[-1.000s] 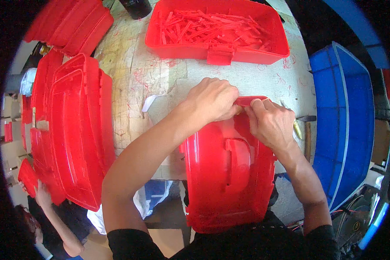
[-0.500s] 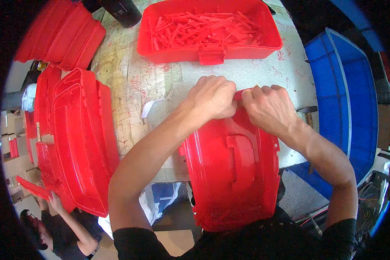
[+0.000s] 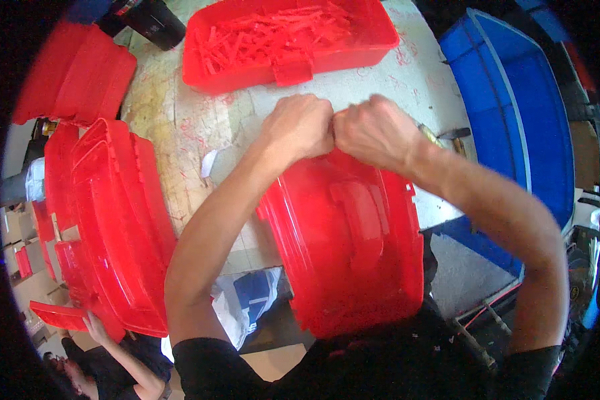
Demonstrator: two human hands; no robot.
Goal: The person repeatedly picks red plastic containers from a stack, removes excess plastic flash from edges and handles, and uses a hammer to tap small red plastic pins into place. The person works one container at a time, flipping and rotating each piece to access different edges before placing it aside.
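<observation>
A glossy red plastic box lid (image 3: 360, 233) with a raised middle and notched sides lies lengthwise between my body and the table. My left hand (image 3: 301, 127) is closed on its far end, knuckles up. Right beside it, my right hand (image 3: 380, 133) is also closed at that far edge, slightly blurred. My fingertips and the part of the rim under them are hidden. Just beyond my hands stands a red box (image 3: 290, 70) with a front latch, holding many thin red plastic strips (image 3: 280, 33).
Stacked red box parts (image 3: 123, 227) stand at the left, with more (image 3: 77, 73) behind. A black cup (image 3: 155, 23) is at the table's far left. A dark-ended tool (image 3: 455, 133) lies near my right wrist. At right is a blue crate (image 3: 493, 100). Lower left, another person's hand (image 3: 97, 328) holds a red piece.
The view has shifted, so the table things sit further left. My hands stay closed at the lid's far end; my right wrist has turned and the right elbow moved outward.
</observation>
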